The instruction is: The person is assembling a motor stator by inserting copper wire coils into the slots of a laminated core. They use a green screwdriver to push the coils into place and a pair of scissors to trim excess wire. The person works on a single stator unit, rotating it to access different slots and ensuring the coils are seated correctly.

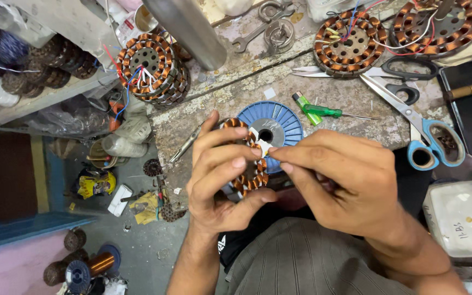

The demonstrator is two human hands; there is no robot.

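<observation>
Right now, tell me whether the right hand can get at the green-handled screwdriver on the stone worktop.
Probably yes: the green-handled screwdriver lies uncovered just beyond the right hand, nothing between them, though its fingers are pinching a small white piece.

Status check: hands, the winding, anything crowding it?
Left hand grips copper-wound stator. Right hand pinches white slip at its rim. Blue spool directly behind; green screwdriver and scissors apart.

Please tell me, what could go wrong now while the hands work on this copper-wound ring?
1. The left hand alone holds the wound ring above the bench edge; it might slip and fall to the cluttered floor.
2. The right hand pinches a small white slip against the coils; it could tear or scrape the thin wire.
</observation>
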